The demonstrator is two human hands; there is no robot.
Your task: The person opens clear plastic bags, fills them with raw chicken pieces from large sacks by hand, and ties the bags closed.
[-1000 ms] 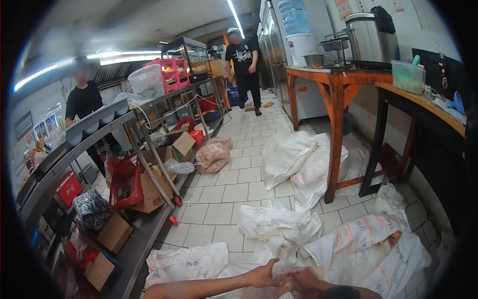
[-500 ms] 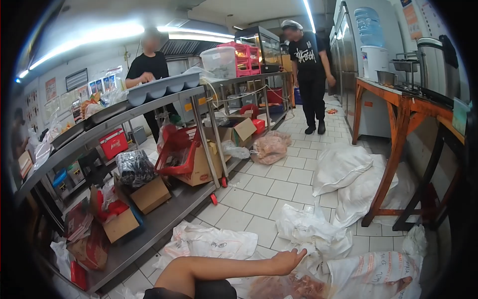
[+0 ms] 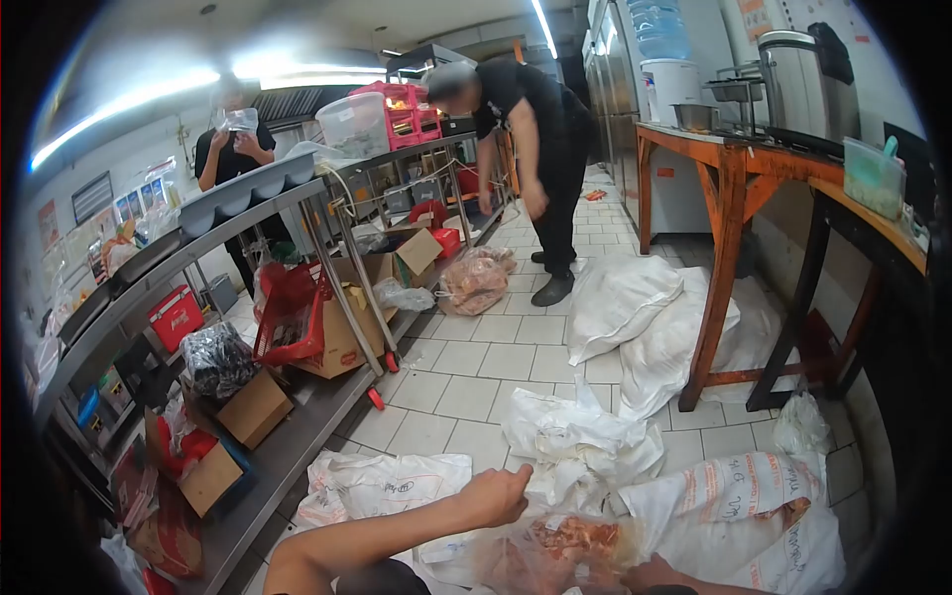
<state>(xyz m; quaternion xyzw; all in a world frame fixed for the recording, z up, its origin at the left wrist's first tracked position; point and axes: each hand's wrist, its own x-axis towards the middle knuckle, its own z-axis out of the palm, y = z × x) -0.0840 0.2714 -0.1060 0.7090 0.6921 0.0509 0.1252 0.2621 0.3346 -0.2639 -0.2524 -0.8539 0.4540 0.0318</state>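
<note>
Plastic bag (image 3: 585,543), thin, clear and crinkled, lies at the bottom centre on white sacking between the person's two hands, lumpy orange-red pieces showing through it. From the left, a flat, limp sack (image 3: 392,484) bears dark marks; a crumpled sack (image 3: 575,441) bunches up in soft folds; a printed sack (image 3: 729,496) has orange lettering and black handwriting. Pale square tiles (image 3: 466,402) lie beneath.

The left hand (image 3: 498,497) is curled into a loose fist above the bag's left side. The right hand (image 3: 656,575) is at its right edge, low in view; I cannot tell how open it is, or whether either hand grips the plastic.

On the left, a cardboard box (image 3: 211,481) holds red things, and a red basket (image 3: 307,327) sits tilted. A floor bag (image 3: 474,286) contains pinkish lumps. Far right, a clear tub (image 3: 873,178) holds something pale green.
</note>
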